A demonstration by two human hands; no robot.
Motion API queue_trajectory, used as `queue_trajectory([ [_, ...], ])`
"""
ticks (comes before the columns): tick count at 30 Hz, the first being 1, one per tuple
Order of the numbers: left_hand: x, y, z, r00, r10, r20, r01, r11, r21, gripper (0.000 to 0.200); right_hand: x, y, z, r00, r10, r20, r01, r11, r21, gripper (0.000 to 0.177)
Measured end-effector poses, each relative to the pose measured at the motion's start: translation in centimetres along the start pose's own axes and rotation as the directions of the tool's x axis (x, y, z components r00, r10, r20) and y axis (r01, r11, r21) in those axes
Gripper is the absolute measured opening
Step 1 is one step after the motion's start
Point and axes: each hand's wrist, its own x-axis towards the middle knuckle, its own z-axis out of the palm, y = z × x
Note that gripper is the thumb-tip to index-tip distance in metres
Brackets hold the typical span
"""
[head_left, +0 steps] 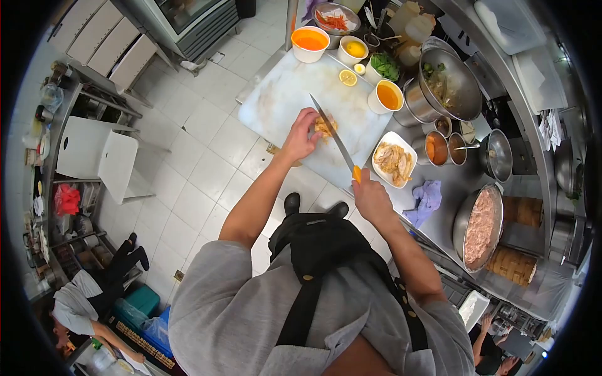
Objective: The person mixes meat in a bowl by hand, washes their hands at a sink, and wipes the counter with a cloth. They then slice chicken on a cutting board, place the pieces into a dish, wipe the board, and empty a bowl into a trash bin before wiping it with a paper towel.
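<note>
My right hand [374,199] is wrapped round the orange handle of a long kitchen knife [339,141]. Its blade points away from me, across the white cutting board [269,103]. A small piece of cooked meat [326,127], which looks like chicken, lies on the board against the blade. On the left side of that piece, my left hand [302,136] has its fingers curled in and touching it. Just right of the board stands a white square dish [394,160] of sliced cooked meat. Half a lemon [347,78] rests near the board's far edge.
Tubs of orange liquid [310,42] and green leaves [384,66] line the board's far side. To the right are a steel bowl [461,81], a purple cloth [425,202] and a large bowl of minced meat [481,225]. Other people [88,297] are at the lower left and lower right.
</note>
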Motion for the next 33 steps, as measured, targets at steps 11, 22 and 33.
queue_trajectory([
  [11, 0.3, -1.8, 1.3, 0.988, 0.098, -0.119, -0.094, 0.995, 0.035, 0.039, 6.9, -1.5, 2.3, 0.999, -0.02, 0.028, 0.016, 0.993, 0.12, 0.023],
  [22, -1.1, -2.1, 1.0, 0.979, 0.171, -0.107, -0.156, 0.978, 0.137, 0.043, 6.8, 0.5, 5.6, 0.993, -0.072, -0.095, 0.09, 0.976, 0.201, 0.028],
  [33, -1.2, 1.7, -1.0, 0.954, -0.255, 0.157, 0.175, 0.901, 0.397, 0.089, 1.2, 5.8, 7.3, 0.97, 0.195, -0.147, -0.161, 0.963, 0.215, 0.035],
])
